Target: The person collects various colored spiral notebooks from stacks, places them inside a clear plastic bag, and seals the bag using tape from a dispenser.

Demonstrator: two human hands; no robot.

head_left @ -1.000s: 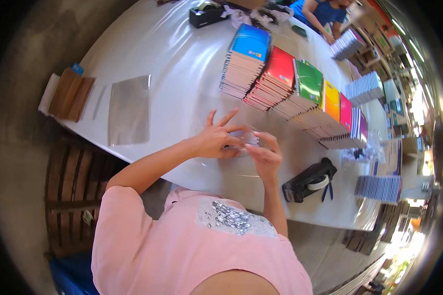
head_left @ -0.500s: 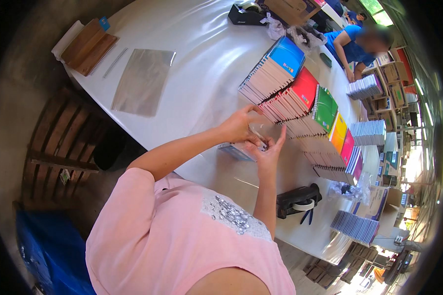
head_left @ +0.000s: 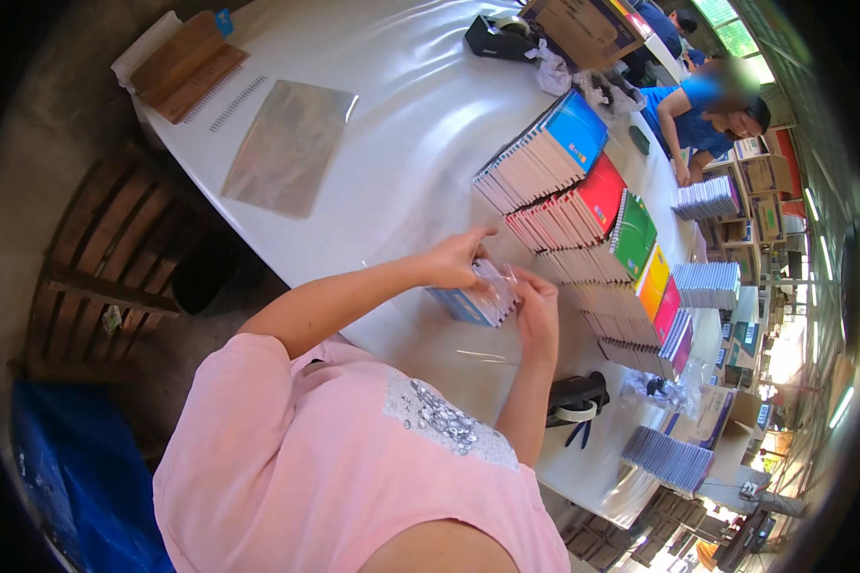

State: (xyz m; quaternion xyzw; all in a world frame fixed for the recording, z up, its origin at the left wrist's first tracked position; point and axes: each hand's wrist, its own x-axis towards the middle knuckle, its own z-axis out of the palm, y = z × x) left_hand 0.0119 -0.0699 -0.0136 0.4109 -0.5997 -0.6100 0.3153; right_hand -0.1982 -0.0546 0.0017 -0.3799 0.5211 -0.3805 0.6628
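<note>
Fingers of the right hand [head_left: 539, 304] move from spread wide to bent close, pinching clear plastic [head_left: 504, 276] on a small book pack [head_left: 480, 303]. The left hand [head_left: 454, 261] touches the pack, some fingers apart; I cannot tell if it grips. The pack is over the white table [head_left: 401, 191], near tall book stacks [head_left: 533, 172]

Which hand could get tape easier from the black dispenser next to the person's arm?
Probably the right hand, though it pinches clear plastic: the black tape dispenser sits beside the right forearm. The left hand is farther off, at the blue-and-white bundle.
</note>
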